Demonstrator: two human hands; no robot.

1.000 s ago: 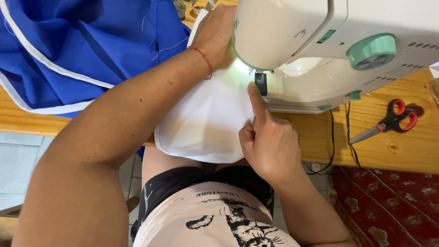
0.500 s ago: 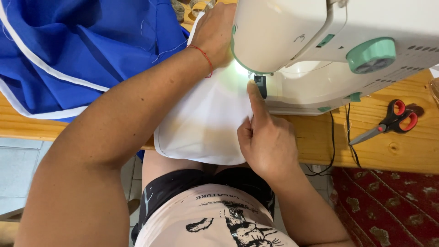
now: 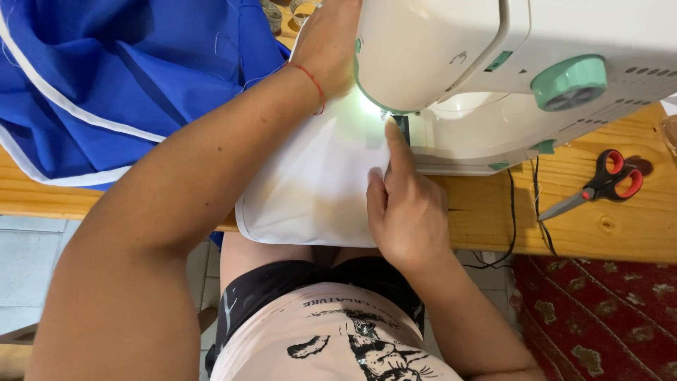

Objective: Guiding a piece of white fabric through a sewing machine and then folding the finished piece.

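Head view, scissors (image 3: 608, 180) (red-handled), blue fabric (image 3: 120, 70)

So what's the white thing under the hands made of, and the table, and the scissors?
The white piece looks like thin woven cloth, matte: it droops softly over the table edge. The table looks like pale varnished wood, with grain lines and knots. The scissors seem to have grey metal blades and glossy red and black handles, probably plastic.
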